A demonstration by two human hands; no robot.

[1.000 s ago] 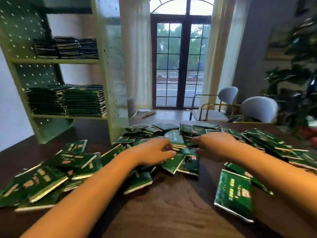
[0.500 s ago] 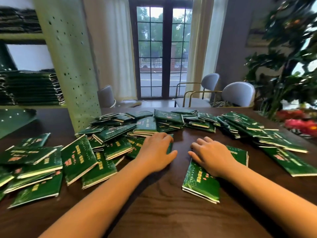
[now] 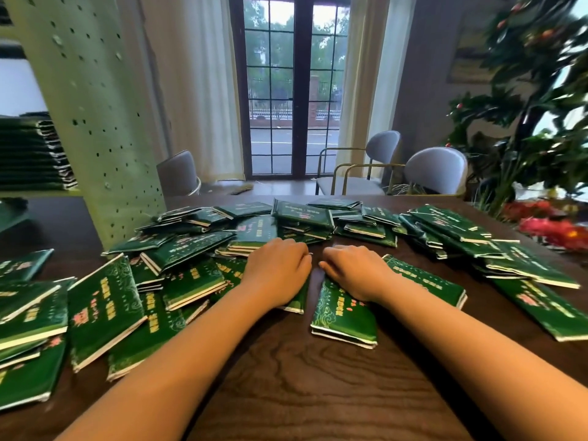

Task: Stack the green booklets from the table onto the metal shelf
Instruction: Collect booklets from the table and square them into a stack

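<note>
Both hands lie palm down on the dark wood-grain table (image 3: 286, 386): the left hand (image 3: 277, 271) presses flat on a booklet at the edge of the green booklets (image 3: 178, 265) strewn across the table, and the right hand (image 3: 356, 271) rests flat on 1 booklet (image 3: 345, 316) just beside it; whether the curled fingertips grip an edge is unclear. Left of the table stands the perforated metal shelf (image 3: 95, 116), holding stacked booklets (image 3: 31, 154). Behind the table are 3 grey chairs (image 3: 437, 168), a curtained glass door (image 3: 291, 87) and a leafy plant (image 3: 534, 100).
</note>
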